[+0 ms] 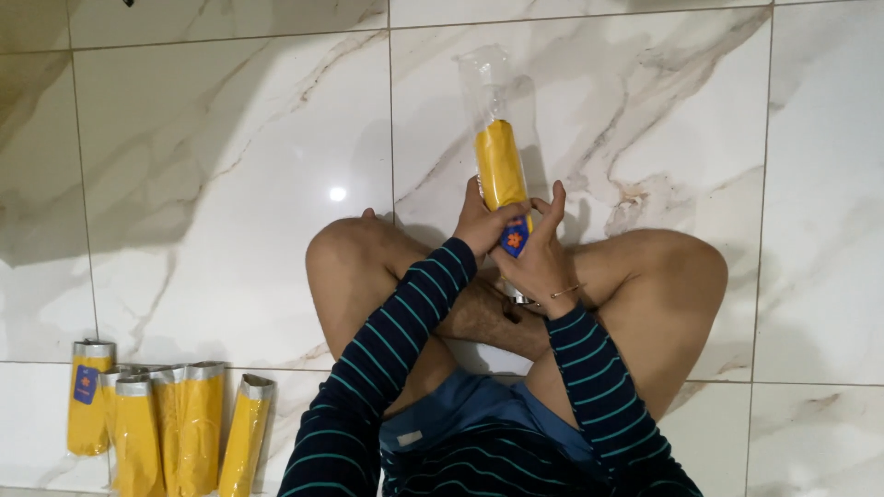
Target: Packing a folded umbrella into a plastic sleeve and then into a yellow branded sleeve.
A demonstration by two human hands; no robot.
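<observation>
Yellow roll [502, 166] sits upper centre of the frame, half inside a clear sleeve [486, 87]. I see my left hand [483, 225] and right hand [539, 258] both clamped round its base, steadying it upright. Finished packs [157, 419] lie lower left on the floor [230, 166].

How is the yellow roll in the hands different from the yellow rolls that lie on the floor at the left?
The held yellow roll is raised above the knees between the left hand and right hand; the floor rolls lie untouched on the marble floor. Its clear sleeve reaches well past its end; theirs look closed. All are yellow and plastic-wrapped.
</observation>
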